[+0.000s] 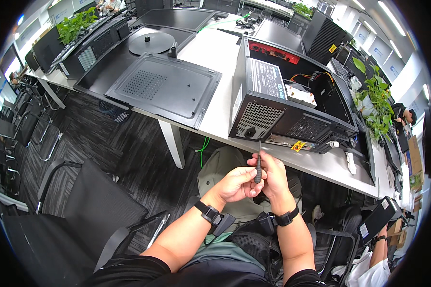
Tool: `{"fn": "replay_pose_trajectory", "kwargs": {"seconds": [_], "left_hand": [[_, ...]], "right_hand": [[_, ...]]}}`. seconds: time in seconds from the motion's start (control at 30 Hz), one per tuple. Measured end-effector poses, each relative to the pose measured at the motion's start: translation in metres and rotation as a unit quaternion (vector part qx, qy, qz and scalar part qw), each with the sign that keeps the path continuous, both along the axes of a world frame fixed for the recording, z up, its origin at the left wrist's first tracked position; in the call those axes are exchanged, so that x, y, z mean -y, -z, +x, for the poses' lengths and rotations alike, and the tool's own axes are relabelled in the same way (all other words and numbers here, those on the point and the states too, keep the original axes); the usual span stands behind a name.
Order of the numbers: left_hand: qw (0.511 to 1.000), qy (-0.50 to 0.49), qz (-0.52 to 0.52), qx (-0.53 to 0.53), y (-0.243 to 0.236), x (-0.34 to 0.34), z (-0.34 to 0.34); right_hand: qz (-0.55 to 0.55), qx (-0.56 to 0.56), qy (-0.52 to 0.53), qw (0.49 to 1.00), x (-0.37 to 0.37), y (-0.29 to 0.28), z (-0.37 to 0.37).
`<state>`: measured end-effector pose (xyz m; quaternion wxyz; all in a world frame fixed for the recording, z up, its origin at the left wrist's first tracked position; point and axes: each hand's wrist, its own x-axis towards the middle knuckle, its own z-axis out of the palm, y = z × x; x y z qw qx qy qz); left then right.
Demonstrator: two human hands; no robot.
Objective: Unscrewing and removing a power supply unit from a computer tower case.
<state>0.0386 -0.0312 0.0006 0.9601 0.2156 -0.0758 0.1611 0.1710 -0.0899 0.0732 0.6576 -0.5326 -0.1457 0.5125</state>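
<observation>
My left hand (237,184) pinches the black handle of a screwdriver (258,170), and my right hand (273,174) has its fingers closed around the same tool from the right. The screwdriver's shaft points up at the lower rear edge of an open black computer case (340,130), near the mesh-vented power supply (263,117); whether the tip touches the case cannot be made out. The case lies on its side at the table's edge, showing cables and parts inside. To its left a removed black side panel (177,95) lies flat.
The white table (201,52) holds monitors, a round black stand (151,45), other computer towers (321,40) and plants (376,100). Black chairs (96,201) stand on the carpet at left. At lower right another person's arm (378,248) is beside a black tower (378,217).
</observation>
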Motion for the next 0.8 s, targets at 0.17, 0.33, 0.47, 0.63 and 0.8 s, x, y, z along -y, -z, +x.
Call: {"fn": "replay_pose_trajectory", "kwargs": {"seconds": [0.17, 0.33, 0.47, 0.63, 0.8], "left_hand": [[1.000, 0.005, -0.013, -0.025, -0.005, -0.001, 0.000], [0.975, -0.063, 0.106, -0.187, -0.011, -0.003, 0.001], [0.969, -0.077, 0.093, -0.216, -0.014, -0.004, 0.001], [0.944, -0.109, 0.158, -0.268, -0.013, -0.004, 0.001], [0.945, -0.104, 0.145, -0.274, -0.009, -0.004, 0.001]], "right_hand": [[0.020, -0.021, -0.051, 0.998, 0.002, 0.002, 0.005], [-0.015, -0.032, -0.059, 0.998, 0.002, 0.007, 0.009], [0.004, -0.040, -0.049, 0.998, 0.002, 0.009, 0.006], [-0.016, -0.025, 0.009, 1.000, 0.000, 0.006, 0.002], [-0.002, -0.014, -0.031, 0.999, 0.002, 0.004, 0.003]]}}
